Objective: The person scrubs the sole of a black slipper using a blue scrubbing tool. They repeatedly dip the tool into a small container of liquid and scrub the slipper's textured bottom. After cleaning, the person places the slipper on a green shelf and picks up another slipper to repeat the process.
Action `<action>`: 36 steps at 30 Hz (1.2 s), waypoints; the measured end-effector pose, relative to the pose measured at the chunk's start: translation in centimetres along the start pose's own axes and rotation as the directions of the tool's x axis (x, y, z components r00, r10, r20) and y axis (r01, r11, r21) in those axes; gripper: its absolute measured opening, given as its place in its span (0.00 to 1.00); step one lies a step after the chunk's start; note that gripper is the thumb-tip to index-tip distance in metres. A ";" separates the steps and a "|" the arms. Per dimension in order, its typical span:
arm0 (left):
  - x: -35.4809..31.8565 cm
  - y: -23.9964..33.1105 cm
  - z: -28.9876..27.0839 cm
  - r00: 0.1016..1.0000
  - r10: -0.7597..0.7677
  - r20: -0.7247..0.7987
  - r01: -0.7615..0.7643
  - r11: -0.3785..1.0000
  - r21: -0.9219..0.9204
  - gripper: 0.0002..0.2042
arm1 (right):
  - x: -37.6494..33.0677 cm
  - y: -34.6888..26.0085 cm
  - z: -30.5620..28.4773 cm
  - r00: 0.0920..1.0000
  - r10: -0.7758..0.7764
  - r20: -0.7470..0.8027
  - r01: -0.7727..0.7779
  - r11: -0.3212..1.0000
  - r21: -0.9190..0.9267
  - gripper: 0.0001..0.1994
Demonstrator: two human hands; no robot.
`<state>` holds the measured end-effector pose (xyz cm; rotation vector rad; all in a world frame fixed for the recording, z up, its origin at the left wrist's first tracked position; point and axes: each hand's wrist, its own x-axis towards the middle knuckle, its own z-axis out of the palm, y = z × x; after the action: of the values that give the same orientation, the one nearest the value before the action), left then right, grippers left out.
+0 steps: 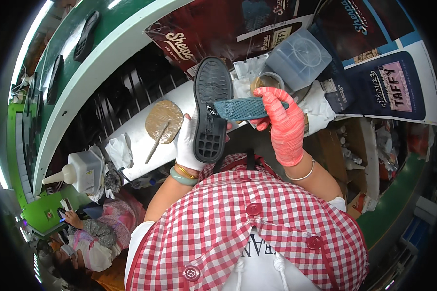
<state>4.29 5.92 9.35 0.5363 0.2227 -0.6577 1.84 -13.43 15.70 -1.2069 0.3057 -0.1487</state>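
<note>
My left hand (pixel 187 145), in a white glove, grips a black shoe sole (pixel 213 82) from its left side and holds it upright before my chest. The sole's face has wavy ridges at the far end and a square grid at the near end. A shiny, wet-looking patch lies at its middle. My right hand (pixel 285 126), in a coral-red glove, is closed on a flat teal textured strip (pixel 245 109). The strip's left end overlaps the right edge of the sole near the shiny patch; whether they touch I cannot tell.
Left of the sole, a brown-wrapped disc (pixel 164 116) with a thin stick lies on the pale worktop. A white squeeze bottle (pixel 83 172) stands farther left. Behind my right hand are a clear plastic container (pixel 301 58) and printed cardboard (pixel 388 89). Another person (pixel 100 237) sits at lower left.
</note>
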 end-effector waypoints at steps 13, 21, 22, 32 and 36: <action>-1.5 -1.0 2.3 0.996 0.065 0.065 -0.067 0.997 0.024 0.34 | -2.3 -1.7 0.9 0.997 -0.016 0.073 0.026 0.990 -0.138 0.12; -0.2 -1.1 3.2 0.982 0.109 0.154 -0.102 0.994 -0.050 0.36 | -4.0 -1.8 0.7 0.988 -0.067 0.140 0.096 0.972 -0.213 0.11; -0.2 -1.1 3.2 0.981 0.101 0.165 -0.089 0.993 -0.080 0.37 | -4.1 -1.9 0.7 0.986 -0.066 0.151 0.097 0.973 -0.211 0.11; 0.2 -1.5 3.9 0.993 0.016 0.120 0.002 0.989 -0.147 0.38 | -4.9 -3.0 0.0 0.976 0.002 0.220 0.053 0.968 -0.245 0.09; 0.1 -1.5 4.0 0.976 -0.023 0.215 0.056 0.987 -0.149 0.38 | -4.7 -3.0 -0.8 0.954 -0.011 0.299 0.099 0.954 -0.283 0.09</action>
<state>3.55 2.68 12.03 0.3101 0.0825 -0.7251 -2.68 -13.89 19.01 -1.5143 0.0301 0.0319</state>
